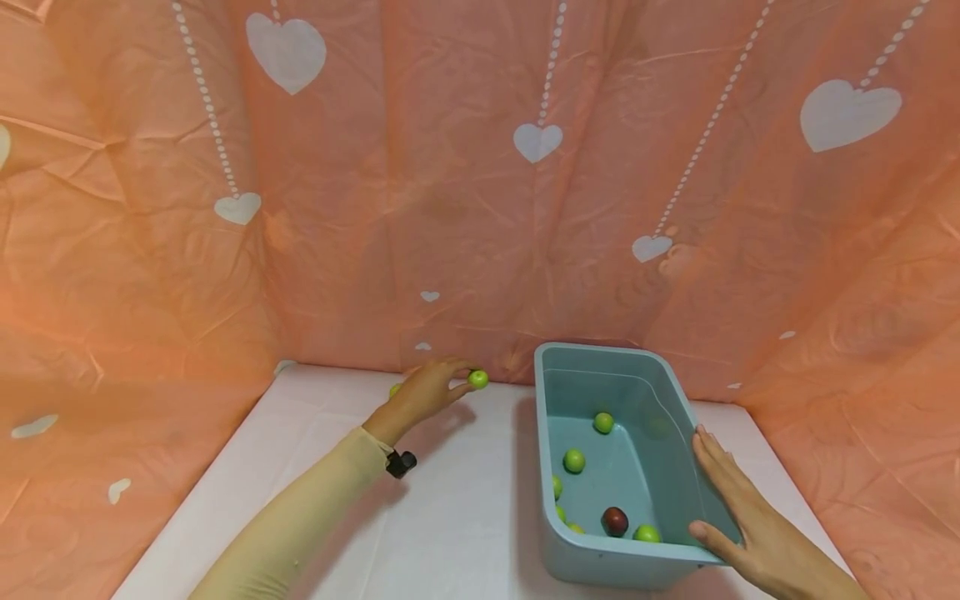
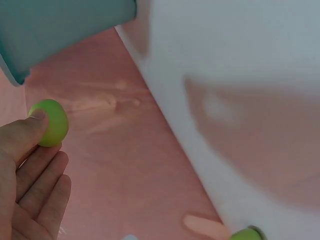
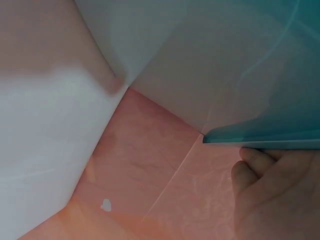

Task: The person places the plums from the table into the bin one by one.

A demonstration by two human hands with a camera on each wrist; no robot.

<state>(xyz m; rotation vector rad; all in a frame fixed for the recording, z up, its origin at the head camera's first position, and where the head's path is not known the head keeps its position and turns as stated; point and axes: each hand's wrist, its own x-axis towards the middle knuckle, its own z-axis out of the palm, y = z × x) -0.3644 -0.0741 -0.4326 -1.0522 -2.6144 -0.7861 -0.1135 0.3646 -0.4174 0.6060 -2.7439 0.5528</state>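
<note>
Green and small, a round fruit [image 1: 477,379] sits pinched at the fingertips of the left hand [image 1: 423,392], thumb on one side and fingers curled behind it, as the left wrist view shows. That arm reaches far out over the white bench [image 1: 450,517], close to where the peach curtain with white hearts [image 1: 450,208] meets the bench. A second green fruit [image 1: 394,389] peeks out just behind that hand, on its far left side.

To the right of the left hand, near but apart from it, stands the teal tub [image 1: 607,358]. Several green fruits [image 1: 573,460] and one dark red one [image 1: 614,521] lie inside. The right hand [image 1: 742,517] rests flat along the tub's right wall, fingers straight, thumb hooked over the near rim; it steadies the tub and grips nothing.

This looks like the pick-up stage of gathering fruit into the tub. The next move would likely call for carrying the pinched fruit rightward over the tub's rim and releasing it, with the right hand bracing the tub.
</note>
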